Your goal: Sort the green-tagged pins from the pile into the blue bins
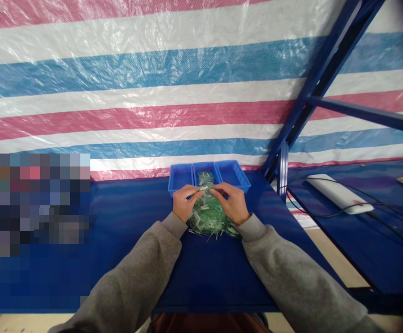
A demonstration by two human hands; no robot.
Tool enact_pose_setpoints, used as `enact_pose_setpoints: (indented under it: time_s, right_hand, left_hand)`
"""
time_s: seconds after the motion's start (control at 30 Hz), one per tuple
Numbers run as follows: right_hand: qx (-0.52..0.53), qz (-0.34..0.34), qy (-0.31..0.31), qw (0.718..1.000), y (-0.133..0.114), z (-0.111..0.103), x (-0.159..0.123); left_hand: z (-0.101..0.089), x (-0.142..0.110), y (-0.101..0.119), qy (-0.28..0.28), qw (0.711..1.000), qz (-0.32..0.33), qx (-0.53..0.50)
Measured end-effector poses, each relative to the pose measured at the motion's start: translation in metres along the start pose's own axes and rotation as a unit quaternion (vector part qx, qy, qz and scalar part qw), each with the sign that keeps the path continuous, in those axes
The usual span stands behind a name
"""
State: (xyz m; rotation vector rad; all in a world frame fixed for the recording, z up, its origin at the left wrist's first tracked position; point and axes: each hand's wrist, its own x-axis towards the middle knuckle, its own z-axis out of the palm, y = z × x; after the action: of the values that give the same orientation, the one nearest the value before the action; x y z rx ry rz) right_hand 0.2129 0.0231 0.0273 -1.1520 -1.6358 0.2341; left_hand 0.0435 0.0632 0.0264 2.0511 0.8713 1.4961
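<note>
My left hand (pixel 185 201) and my right hand (pixel 232 201) meet over a heap of small, thin, green and clear pieces (pixel 208 221) on the blue table. Thumbs and fingers of both hands are pinched together. Between the fingertips shows a small pale strip (pixel 204 188), too small to name more exactly. Just behind the hands stand three blue plastic bins (pixel 181 175) in a row. The middle one holds more of the green and clear pieces (pixel 206 176).
The blue tabletop (pixel 128 231) ends against a striped plastic sheet (pixel 146 111). A blue metal post (pixel 291 115) rises at the right. Beyond a gap, a white box-shaped device (pixel 340 193) lies among black cables (pixel 326 213). The far left is pixelated.
</note>
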Motion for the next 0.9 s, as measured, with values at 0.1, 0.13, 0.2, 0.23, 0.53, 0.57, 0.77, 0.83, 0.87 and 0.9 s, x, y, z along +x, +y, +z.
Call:
enact_pose_setpoints:
  time_s: [0.1,0.13,0.2,0.23,0.53,0.57,0.77,0.83,0.87,0.9]
  right_hand:
    - [-0.007,0.005,0.011,1.0,-0.001,-0.001,0.0]
    - [-0.007,0.004,0.013,1.0,-0.001,-0.001,0.0]
    - [-0.008,-0.001,0.008,1.0,-0.001,0.0,0.001]
    - [-0.008,-0.005,0.005,1.0,-0.001,0.0,0.001]
    - [-0.01,-0.006,0.006,1.0,0.005,0.003,-0.001]
    - [-0.011,-0.004,0.009,1.0,0.006,0.003,-0.001]
    - [0.0,0.022,0.03,0.999,0.003,0.002,-0.001]
    - [0.023,0.027,0.027,0.999,0.002,0.001,-0.001]
    - [0.034,0.02,0.022,0.999,0.001,0.0,-0.001]
    - [0.042,0.006,0.015,0.999,0.0,0.0,-0.001]
  left_hand:
    - [0.0,-0.001,0.0,-0.001,1.0,0.006,0.005]
    - [0.0,-0.001,-0.001,-0.002,1.0,0.01,0.006]
    - [0.001,-0.002,-0.002,-0.008,1.0,0.024,0.007]
    - [0.001,-0.002,-0.002,-0.009,0.999,0.029,0.009]
    - [0.001,-0.001,0.002,-0.022,0.999,0.025,0.031]
    - [0.001,-0.001,0.003,-0.018,0.999,0.014,0.039]
    - [-0.001,0.0,0.008,-0.012,0.998,-0.053,0.038]
    - [0.0,0.001,0.008,-0.008,0.997,-0.078,-0.008]
    - [0.001,0.001,0.008,0.001,0.995,-0.095,-0.043]
    - [0.001,0.001,0.007,0.013,0.99,-0.113,-0.078]
